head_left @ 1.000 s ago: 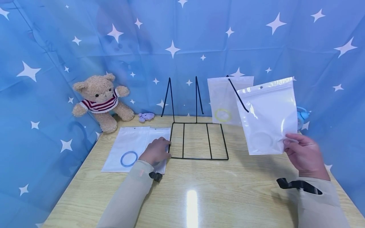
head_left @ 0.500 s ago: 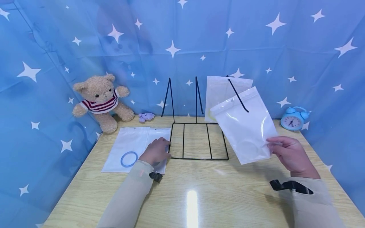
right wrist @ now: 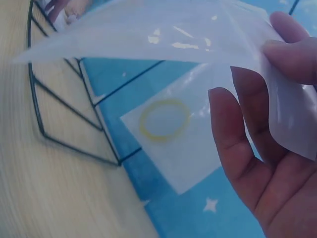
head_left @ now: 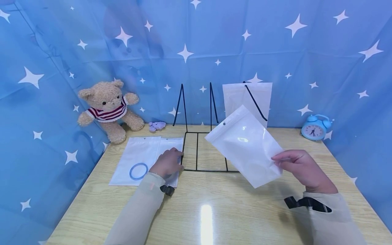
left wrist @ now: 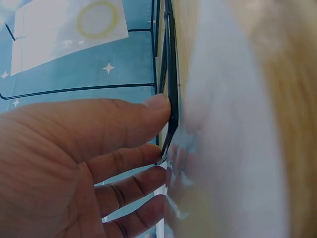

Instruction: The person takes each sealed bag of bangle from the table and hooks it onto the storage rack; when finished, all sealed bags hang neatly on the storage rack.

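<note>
Over the table (head_left: 245, 217), right fingers (head_left: 288, 155) tight on a tilted pouch (head_left: 245, 144), left fingers (left wrist: 130, 159) round rack (head_left: 197, 151)

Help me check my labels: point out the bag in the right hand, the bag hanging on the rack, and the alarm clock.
Held bag (head_left: 245, 146): head view, middle of its visible face.
Hanging bag (head_left: 242, 95): head view, upper part of its uncovered face.
Alarm clock (head_left: 313, 132): head view, on its dial.

Four pouches (head_left: 245, 146) (head_left: 239, 97) (head_left: 139, 151) (head_left: 168, 144), two hands (head_left: 167, 163) (head_left: 309, 170), one rack (head_left: 197, 151), one teddy bear (head_left: 108, 105), one purple toy (head_left: 157, 126) and one clock (head_left: 315, 130) are seen
</note>
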The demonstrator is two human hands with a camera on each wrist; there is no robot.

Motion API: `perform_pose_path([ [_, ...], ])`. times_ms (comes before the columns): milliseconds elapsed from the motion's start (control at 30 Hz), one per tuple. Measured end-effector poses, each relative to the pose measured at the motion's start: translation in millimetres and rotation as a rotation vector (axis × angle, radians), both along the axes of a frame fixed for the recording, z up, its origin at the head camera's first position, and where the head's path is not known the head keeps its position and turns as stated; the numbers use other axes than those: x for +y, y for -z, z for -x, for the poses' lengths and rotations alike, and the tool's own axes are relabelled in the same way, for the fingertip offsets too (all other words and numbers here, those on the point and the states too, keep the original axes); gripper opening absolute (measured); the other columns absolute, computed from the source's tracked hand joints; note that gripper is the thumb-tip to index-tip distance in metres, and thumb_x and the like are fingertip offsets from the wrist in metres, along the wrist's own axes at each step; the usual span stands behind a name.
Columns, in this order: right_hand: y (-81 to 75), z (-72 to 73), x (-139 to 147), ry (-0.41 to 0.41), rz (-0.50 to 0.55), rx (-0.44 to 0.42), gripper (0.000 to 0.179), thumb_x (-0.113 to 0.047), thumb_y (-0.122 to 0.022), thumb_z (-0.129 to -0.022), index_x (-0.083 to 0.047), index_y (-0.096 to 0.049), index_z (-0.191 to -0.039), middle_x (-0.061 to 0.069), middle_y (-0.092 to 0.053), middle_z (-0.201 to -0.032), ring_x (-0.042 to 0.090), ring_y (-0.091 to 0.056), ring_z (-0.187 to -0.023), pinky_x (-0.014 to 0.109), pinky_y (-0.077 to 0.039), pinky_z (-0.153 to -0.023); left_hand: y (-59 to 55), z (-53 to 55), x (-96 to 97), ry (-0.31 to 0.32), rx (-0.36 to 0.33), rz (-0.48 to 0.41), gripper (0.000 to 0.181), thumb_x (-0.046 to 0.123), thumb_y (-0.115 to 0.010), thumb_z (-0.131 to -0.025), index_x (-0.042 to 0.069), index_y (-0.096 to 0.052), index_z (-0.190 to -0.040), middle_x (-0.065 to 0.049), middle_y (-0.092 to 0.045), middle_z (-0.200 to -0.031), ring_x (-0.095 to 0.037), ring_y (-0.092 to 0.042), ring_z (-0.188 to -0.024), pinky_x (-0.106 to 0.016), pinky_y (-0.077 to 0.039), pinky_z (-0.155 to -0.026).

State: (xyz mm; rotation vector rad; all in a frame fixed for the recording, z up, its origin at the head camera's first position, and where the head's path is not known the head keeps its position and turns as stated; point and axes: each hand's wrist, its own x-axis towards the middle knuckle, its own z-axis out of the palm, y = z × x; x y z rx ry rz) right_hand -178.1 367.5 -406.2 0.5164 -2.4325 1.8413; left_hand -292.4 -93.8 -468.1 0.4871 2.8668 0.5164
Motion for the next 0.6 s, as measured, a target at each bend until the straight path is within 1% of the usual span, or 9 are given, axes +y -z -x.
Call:
perform_pose_path([
  [133,-8.9,-6.9,-5,-0.060,0.012,0.006,0.031,0.017,-0.060,-0.096,0.000,-0.080,-0.111,-0.008,-0.079,-0.115,0.009,-0.073,-0.096,0.024,-0.062,-0.080,-0.8,0.1,0.6,0.003,0.001,0.000,0.063,0.027,-0.082,-0.090,0.009,-0.062,-0.147,-0.014,-0.058,-0.145,-0.038,-0.056,-0.133,-0.056,-0.048,-0.110],
  [300,-17.2,-13.2,-9,-0.115,0.025,0.061,0.036,0.022,-0.058,-0.094,0.000,-0.080,-0.110,-0.005,-0.079,-0.114,0.008,-0.073,-0.094,0.023,-0.062,-0.079,-1.2,0.2,0.9,0.001,0.001,0.001,0.064,0.026,-0.083,-0.090,0.009,-0.062,-0.147,-0.014,-0.059,-0.144,-0.038,-0.056,-0.132,-0.057,-0.047,-0.111],
  [433,-19.5,-15.6,-10,-0.165,0.075,0.102,0.042,0.027,-0.054,-0.092,0.000,-0.080,-0.110,-0.003,-0.080,-0.114,0.008,-0.073,-0.093,0.024,-0.062,-0.078,-1.1,0.1,1.2,-0.002,-0.001,0.000,0.064,0.027,-0.083,-0.090,0.010,-0.062,-0.147,-0.014,-0.059,-0.144,-0.037,-0.056,-0.132,-0.056,-0.047,-0.111],
  [600,-21.5,-18.3,-16,-0.194,0.138,0.119,0.044,0.029,-0.053,-0.091,0.002,-0.080,-0.111,0.000,-0.080,-0.114,0.009,-0.074,-0.093,0.025,-0.063,-0.078,-2.6,-1.4,1.0,-0.004,-0.011,-0.003,0.064,0.027,-0.083,-0.090,0.010,-0.062,-0.148,-0.014,-0.058,-0.145,-0.037,-0.056,-0.133,-0.056,-0.047,-0.111],
])
